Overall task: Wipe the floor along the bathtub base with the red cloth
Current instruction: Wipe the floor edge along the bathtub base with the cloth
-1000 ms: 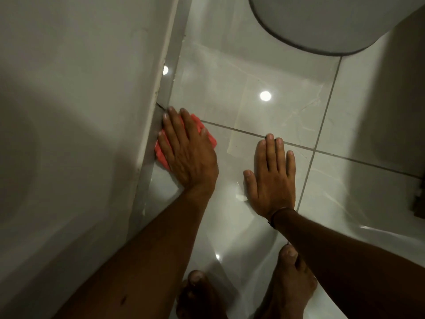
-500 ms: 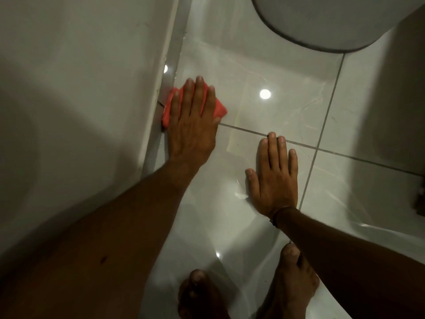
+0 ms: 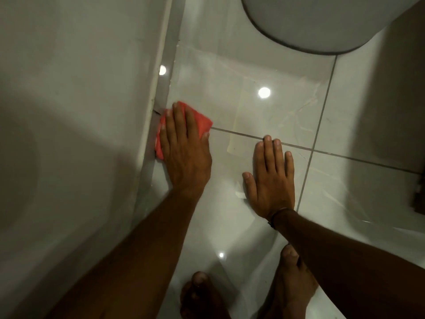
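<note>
Plainly, with the left hand (image 3: 184,153) spread flat on the red cloth (image 3: 200,123) against the bathtub base (image 3: 147,143) and the right hand (image 3: 271,178) splayed bare on glossy floor (image 3: 230,88) beside it, that bracing palm could slip.

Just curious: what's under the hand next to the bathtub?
A red cloth, pressed flat on the floor by the left hand. The cloth's middle is covered.

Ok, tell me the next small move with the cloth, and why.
Probably slide the cloth forward along the tub base. The left hand presses it flat against that edge, the right hand braces on the floor, and floor along the base lies ahead.
</note>
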The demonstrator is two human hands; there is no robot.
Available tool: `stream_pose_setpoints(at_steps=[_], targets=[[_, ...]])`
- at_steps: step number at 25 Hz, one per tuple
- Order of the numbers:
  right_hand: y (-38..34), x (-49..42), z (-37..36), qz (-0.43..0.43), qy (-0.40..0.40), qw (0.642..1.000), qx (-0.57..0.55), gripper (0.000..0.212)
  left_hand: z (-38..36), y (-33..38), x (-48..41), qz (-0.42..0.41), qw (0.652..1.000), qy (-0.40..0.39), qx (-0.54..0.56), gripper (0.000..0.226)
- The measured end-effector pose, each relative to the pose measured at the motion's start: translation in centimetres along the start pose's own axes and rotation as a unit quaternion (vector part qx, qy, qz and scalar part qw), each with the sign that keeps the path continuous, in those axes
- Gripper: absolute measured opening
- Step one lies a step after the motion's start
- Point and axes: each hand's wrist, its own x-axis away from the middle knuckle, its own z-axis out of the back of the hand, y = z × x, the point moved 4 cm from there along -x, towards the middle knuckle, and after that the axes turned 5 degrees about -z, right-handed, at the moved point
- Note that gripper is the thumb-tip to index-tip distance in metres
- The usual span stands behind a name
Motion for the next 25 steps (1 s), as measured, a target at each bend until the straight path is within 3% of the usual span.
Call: stream_pose_setpoints(at_steps=[4,7,11,15,18,21,25], targets=[[-0.1,-0.1,0.1,0.001,-0.008,1.000,0.002,0.081,-1.4,-3.5,10.8,0.013,1.000,-0.028,-0.005,0.070],[-0.1,0.1,0.1,0.002,-0.009,1.000,-0.004,0.081,-1.7,-4.0,12.2,0.015,0.999,-0.048,-0.013,0.070],[0.0,-0.1,0.1,0.003,-0.007,1.000,-0.007,0.081,-0.7,-1.4,5.5,-0.009,0.999,-0.025,-0.041,0.071],[0.1,-0.1,0.0,0.002,-0.001,1.000,-0.002,0.081,1.1,2.3,-6.5,-0.005,0.999,0.027,0.017,0.073],[0.1,-0.2,-0.1,0.004,-0.001,1.000,-0.003,0.081,1.0,2.8,-9.6,-0.001,0.999,0.031,0.008,0.075],[0.1,-0.1,-0.1,0.002,-0.002,1.000,-0.009,0.081,0.4,1.2,-5.3,-0.040,0.999,0.032,0.003,0.072],[-0.1,0.0,0.2,0.002,-0.010,1.000,-0.005,0.081,-1.1,-3.3,9.6,0.004,1.000,-0.029,-0.002,0.072]])
